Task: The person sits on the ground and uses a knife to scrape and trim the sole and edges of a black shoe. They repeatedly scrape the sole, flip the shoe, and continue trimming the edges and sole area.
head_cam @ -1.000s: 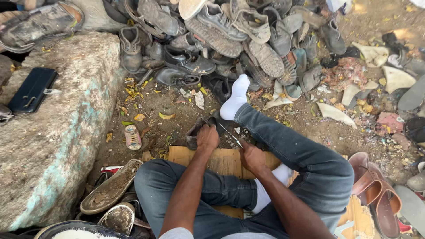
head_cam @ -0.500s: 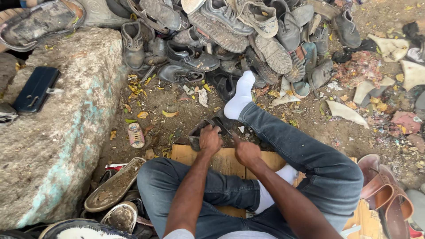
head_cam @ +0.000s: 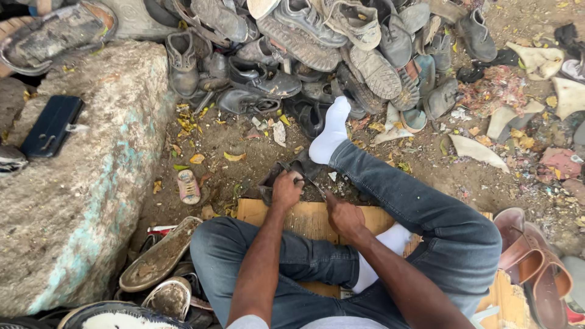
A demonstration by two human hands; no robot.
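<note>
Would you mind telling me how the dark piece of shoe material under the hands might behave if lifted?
The dark shoe piece looks thin and bent under the left hand, so probably floppy and light. Its dusty, worn surface suggests it would not slip easily. Lying flat, it seems unlikely to roll.

Cardboard sheet (head_cam: 304,220), on the ground: left hand (head_cam: 286,190) and right hand (head_cam: 344,214) grip a dark shoe piece (head_cam: 292,167) at its far edge. Beyond it, shoe pile (head_cam: 317,42); left, concrete slab (head_cam: 79,183).
</note>
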